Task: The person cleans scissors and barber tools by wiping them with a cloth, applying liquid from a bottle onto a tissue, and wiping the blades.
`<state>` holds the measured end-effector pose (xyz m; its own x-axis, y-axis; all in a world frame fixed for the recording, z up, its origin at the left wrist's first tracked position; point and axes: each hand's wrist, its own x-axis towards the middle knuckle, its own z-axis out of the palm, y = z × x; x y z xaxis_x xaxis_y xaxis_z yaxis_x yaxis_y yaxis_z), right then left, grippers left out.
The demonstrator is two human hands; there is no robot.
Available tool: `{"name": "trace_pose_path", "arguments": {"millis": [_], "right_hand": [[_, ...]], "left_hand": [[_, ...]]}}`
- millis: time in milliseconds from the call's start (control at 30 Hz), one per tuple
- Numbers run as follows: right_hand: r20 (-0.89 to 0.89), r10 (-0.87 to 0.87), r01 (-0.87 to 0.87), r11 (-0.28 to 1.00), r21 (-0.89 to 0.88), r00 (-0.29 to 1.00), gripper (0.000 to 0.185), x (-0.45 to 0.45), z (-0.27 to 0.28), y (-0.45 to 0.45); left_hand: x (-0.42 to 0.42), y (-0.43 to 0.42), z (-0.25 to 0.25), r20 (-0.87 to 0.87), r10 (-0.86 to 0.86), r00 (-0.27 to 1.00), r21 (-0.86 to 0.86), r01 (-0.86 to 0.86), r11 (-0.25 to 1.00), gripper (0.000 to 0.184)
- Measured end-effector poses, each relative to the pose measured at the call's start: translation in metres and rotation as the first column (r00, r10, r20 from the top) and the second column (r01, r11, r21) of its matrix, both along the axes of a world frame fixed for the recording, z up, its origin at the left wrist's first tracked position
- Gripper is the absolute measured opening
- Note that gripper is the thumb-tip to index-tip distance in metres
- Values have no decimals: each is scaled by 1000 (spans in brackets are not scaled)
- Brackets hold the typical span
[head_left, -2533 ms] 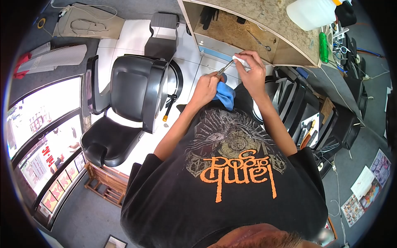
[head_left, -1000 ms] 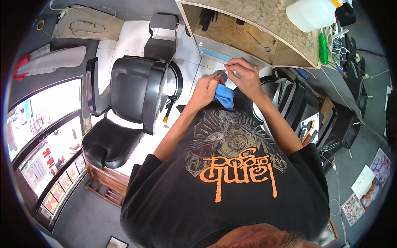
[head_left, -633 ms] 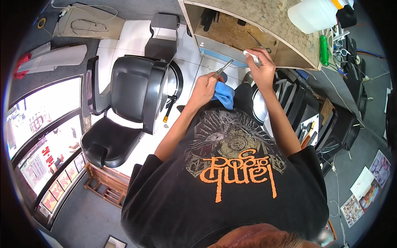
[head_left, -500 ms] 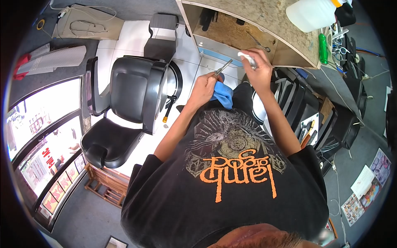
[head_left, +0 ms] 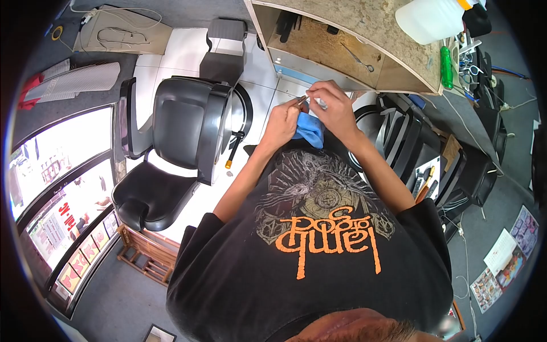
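Observation:
My left hand [head_left: 281, 124] is closed around a slim metal tool [head_left: 301, 100], whose kind I cannot make out. A crumpled blue cloth [head_left: 309, 130] hangs just beside that hand, below the tool; whether the fingers grip it too is hidden. My right hand [head_left: 335, 108] pinches a small white wad [head_left: 321, 103], like tissue or cotton, and is right up at the tool's far end. The fingers cover most of that end.
A black barber chair [head_left: 181, 122] stands at the left on white tiles. Ahead is a wooden counter [head_left: 364, 23] with an open shelf, where scissors [head_left: 359, 58] lie. A white jug [head_left: 427, 21] and a green bottle [head_left: 446, 67] are at its right. More black chairs [head_left: 399, 137] stand at right.
My right hand has come down and left with the white wad, from apart to the tool's end, now covering it. My left hand has stayed nearly still.

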<state>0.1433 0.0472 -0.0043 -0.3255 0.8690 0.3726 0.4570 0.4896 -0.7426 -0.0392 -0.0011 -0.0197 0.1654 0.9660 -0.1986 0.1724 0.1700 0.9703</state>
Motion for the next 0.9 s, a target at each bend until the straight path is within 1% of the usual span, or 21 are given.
{"name": "trace_pose_path", "arguments": {"millis": [100, 133, 233, 267, 367, 400, 500, 600, 667, 700, 733, 767, 833, 867, 900], "right_hand": [[-24, 29, -28, 1000, 7, 999, 16, 2, -5, 3], [3, -11, 11, 1000, 19, 1000, 16, 3, -7, 7], [-11, 4, -4, 1000, 15, 1000, 16, -3, -1, 0], [-6, 36, -36, 999, 21, 999, 15, -5, 5, -2], [-9, 27, -26, 998, 51, 1000, 15, 3, -5, 7], [9, -19, 18, 1000, 18, 1000, 13, 4, -5, 9], [-43, 8, -8, 1000, 10, 999, 13, -2, 3, -1], [-49, 26, -26, 1000, 13, 998, 13, 1, -2, -1], [-13, -52, 52, 998, 19, 999, 14, 6, -7, 7], [6, -91, 91, 996, 18, 996, 14, 7, -8, 7], [-11, -100, 101, 995, 21, 995, 14, 6, -8, 4], [-17, -67, 67, 998, 18, 998, 14, 4, -4, 0], [-29, -4, 5, 1000, 17, 1000, 15, 3, 2, -3], [-36, -3, 3, 1000, 5, 999, 13, 4, 5, -2], [-33, -46, 46, 999, -4, 998, 13, 6, 2, 0]], "left_hand": [[-1, -1, 2, 7, -1, 1000, 1, 1, 1000, 35], [-1, 0, 2, 10, -2, 1000, 5, 2, 1000, 34], [-2, 1, 1, 3, 0, 1000, -9, 0, 1000, 34], [-3, 1, 1, -2, -2, 1000, -19, 2, 1000, 34], [-1, -1, 2, 0, -22, 1000, 2, 22, 1000, 35], [0, 1, 2, 5, -16, 1000, 6, 16, 1000, 35], [0, 1, 4, 14, -8, 1000, 1, 8, 1000, 35], [0, -1, 6, -1, -30, 1000, -14, 30, 999, 34], [1, 0, 8, -9, -33, 999, -11, 33, 999, 35], [1, 0, 7, 14, -28, 1000, -15, 28, 999, 35], [1, 1, 5, 39, -24, 999, -19, 25, 1000, 35], [2, 2, 6, 63, -21, 998, -21, 23, 1000, 36], [0, 3, 11, 18, -51, 999, -38, 52, 998, 36], [0, 3, 14, -4, -67, 998, -48, 67, 997, 36], [1, 3, 12, 8, -63, 998, -45, 63, 997, 36]]}}
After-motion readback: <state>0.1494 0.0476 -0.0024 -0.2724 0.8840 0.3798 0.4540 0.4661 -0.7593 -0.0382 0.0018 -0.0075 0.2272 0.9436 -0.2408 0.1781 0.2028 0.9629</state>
